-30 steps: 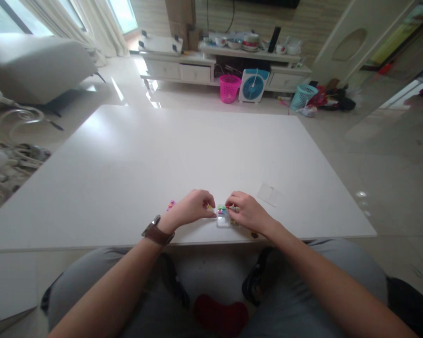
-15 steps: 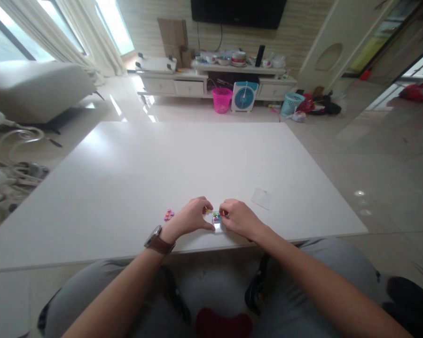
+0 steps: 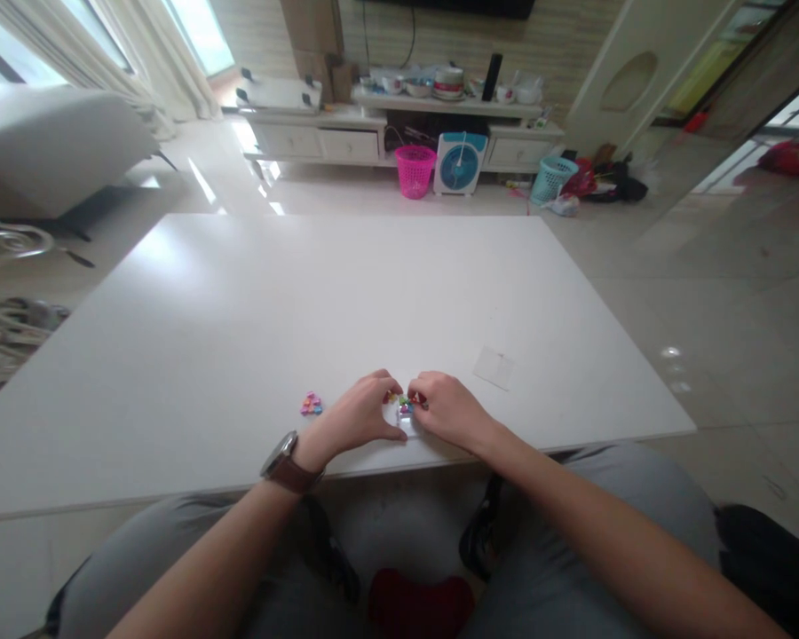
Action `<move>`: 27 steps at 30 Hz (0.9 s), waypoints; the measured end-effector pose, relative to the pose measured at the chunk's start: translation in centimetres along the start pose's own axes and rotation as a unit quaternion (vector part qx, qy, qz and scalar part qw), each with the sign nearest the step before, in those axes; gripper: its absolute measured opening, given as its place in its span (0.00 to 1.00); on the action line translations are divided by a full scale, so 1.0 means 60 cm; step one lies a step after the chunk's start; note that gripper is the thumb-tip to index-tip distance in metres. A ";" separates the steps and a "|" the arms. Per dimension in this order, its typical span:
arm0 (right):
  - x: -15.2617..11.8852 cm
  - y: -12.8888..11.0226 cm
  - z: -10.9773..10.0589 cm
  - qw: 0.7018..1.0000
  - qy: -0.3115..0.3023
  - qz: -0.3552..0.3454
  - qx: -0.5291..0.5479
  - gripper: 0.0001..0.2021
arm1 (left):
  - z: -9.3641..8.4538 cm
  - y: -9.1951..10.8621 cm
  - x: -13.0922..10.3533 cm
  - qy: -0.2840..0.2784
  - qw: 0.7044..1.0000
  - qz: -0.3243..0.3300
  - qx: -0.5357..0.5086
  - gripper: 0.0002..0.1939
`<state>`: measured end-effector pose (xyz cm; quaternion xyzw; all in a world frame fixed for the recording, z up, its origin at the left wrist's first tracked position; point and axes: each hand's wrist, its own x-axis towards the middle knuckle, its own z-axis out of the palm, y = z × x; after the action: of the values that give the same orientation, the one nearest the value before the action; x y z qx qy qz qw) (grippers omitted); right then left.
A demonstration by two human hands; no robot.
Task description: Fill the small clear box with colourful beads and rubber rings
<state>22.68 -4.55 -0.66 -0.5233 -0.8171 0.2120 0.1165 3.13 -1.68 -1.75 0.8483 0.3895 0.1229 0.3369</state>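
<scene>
A small clear plastic box (image 3: 406, 423) lies near the table's front edge with tiny colourful pieces (image 3: 405, 405) in it, green, blue and pinkish. My left hand (image 3: 363, 410) is curved around the box's left side, thumb at the near edge and fingers at the far edge, steadying it. Small yellow and red bits show by its fingertips. My right hand (image 3: 447, 408) is pinched over the box's right side, with a small red piece (image 3: 418, 398) at its fingertips; its exact kind is too small to tell. Left of my left hand lies a little pile of pink, orange and blue pieces (image 3: 311, 405).
A flat clear lid-like sheet (image 3: 494, 367) lies on the white table (image 3: 346, 293), to the right of my hands. Beyond the table stand a pink basket (image 3: 415, 173), a blue-and-white fan (image 3: 460, 164) and a light blue basket (image 3: 551, 180).
The view has tipped down slightly. My right hand's fingertips have shifted a little to the left over the box. My left hand keeps its place around the box.
</scene>
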 end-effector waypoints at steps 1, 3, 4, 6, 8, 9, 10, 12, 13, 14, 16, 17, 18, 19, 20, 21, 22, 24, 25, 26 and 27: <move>-0.001 0.000 0.000 1.000 0.001 -0.001 0.000 0.05 | -0.001 0.001 -0.001 0.000 1.000 0.001 0.000 0.27; -0.002 0.000 0.000 1.000 0.003 -0.001 -0.002 0.05 | -0.002 0.003 -0.002 0.002 1.000 0.003 0.001 0.27; -0.003 0.000 0.000 1.000 0.004 -0.001 -0.004 0.04 | -0.003 0.004 -0.002 0.004 1.000 0.003 0.002 0.27; -0.005 -0.001 0.000 1.000 0.007 -0.003 -0.010 0.04 | -0.004 0.006 -0.002 0.006 1.000 0.003 0.004 0.28; -0.007 -0.001 -0.001 1.000 0.010 -0.005 -0.016 0.04 | -0.004 0.007 -0.002 0.008 1.000 0.002 0.003 0.28; -0.008 -0.001 -0.003 1.000 0.012 -0.006 -0.019 0.03 | -0.004 0.008 -0.001 0.007 1.000 0.001 0.003 0.28; -0.009 -0.001 -0.004 1.000 0.014 -0.006 -0.021 0.03 | -0.005 0.009 0.000 0.006 1.000 0.000 0.002 0.28; -0.011 0.000 -0.008 1.000 0.017 -0.005 -0.026 0.03 | -0.005 0.009 0.001 0.003 1.000 -0.002 0.003 0.28; -0.012 0.000 -0.010 0.999 0.019 -0.004 -0.028 0.03 | -0.005 0.010 0.001 0.002 1.000 -0.003 0.004 0.28; -0.013 0.001 -0.012 0.999 0.020 -0.003 -0.030 0.04 | -0.005 0.010 0.002 0.001 1.000 -0.003 0.006 0.27; -0.013 0.003 -0.014 0.999 0.019 0.000 -0.034 0.05 | -0.005 0.009 0.002 0.003 1.000 0.000 0.007 0.27; -0.013 0.004 -0.014 0.999 0.016 0.001 -0.035 0.06 | -0.005 0.009 0.002 0.004 1.000 0.001 0.008 0.27; -0.012 0.005 -0.014 0.999 0.012 0.001 -0.036 0.06 | -0.005 0.010 0.002 0.004 1.000 0.001 0.008 0.27; -0.010 0.006 -0.013 0.999 0.005 0.001 -0.038 0.06 | -0.005 0.010 0.002 0.004 1.000 -0.001 0.008 0.27; -0.009 0.006 -0.011 0.999 -0.003 0.001 -0.041 0.06 | -0.006 0.011 0.002 0.002 1.000 -0.004 0.007 0.27; -0.007 0.006 -0.010 0.999 -0.012 0.001 -0.046 0.06 | -0.006 0.013 0.002 0.000 1.000 -0.007 0.007 0.27; -0.006 0.005 -0.009 0.998 -0.020 0.002 -0.053 0.06 | -0.007 0.014 0.002 -0.002 1.000 -0.011 0.006 0.27; -0.003 0.002 -0.007 0.997 -0.032 0.006 -0.075 0.07 | -0.009 0.017 0.002 -0.006 1.000 -0.014 0.008 0.26; -0.001 0.000 -0.006 0.995 -0.034 0.009 -0.089 0.07 | -0.009 0.018 0.002 -0.006 1.000 -0.013 0.008 0.25; 0.000 -0.003 -0.006 0.994 -0.035 0.010 -0.103 0.08 | -0.010 0.019 0.001 -0.006 1.000 -0.011 0.009 0.24; 0.001 -0.005 -0.006 0.993 -0.034 0.009 -0.117 0.08 | -0.010 0.019 0.001 -0.005 1.000 -0.009 0.009 0.24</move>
<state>22.57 -4.54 -0.19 -0.5334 -0.8348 0.1341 0.0248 3.56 -1.88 -0.55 0.8482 0.3968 0.1119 0.3324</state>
